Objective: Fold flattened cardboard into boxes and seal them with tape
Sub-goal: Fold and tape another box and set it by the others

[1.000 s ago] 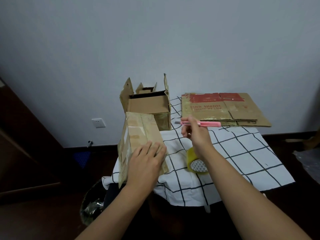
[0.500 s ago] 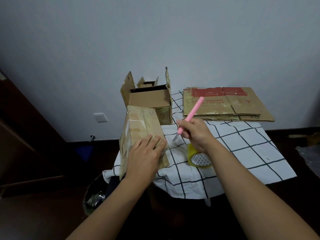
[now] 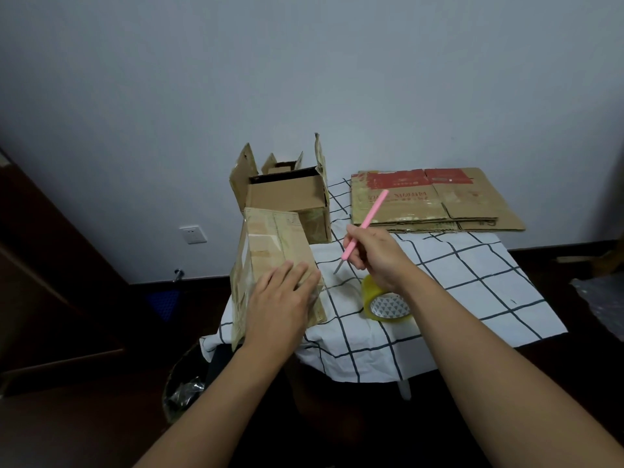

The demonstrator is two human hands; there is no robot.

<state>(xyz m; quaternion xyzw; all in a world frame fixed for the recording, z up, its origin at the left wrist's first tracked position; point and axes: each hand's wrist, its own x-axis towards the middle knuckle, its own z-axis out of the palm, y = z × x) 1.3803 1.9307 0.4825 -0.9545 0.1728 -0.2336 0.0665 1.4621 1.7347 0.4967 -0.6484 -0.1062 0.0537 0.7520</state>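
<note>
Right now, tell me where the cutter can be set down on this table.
Bare cloth lies right of the tape roll, below the flat cardboard. The left edge is crowded: taped box, open box, left hand.

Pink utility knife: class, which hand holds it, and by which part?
The right hand grips the pink utility knife at the blade end of its handle.

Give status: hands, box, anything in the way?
Left hand flat on closed box. Right hand grips pink knife, blade down toward the box. Tape roll on cloth under right wrist; nothing blocking.
</note>
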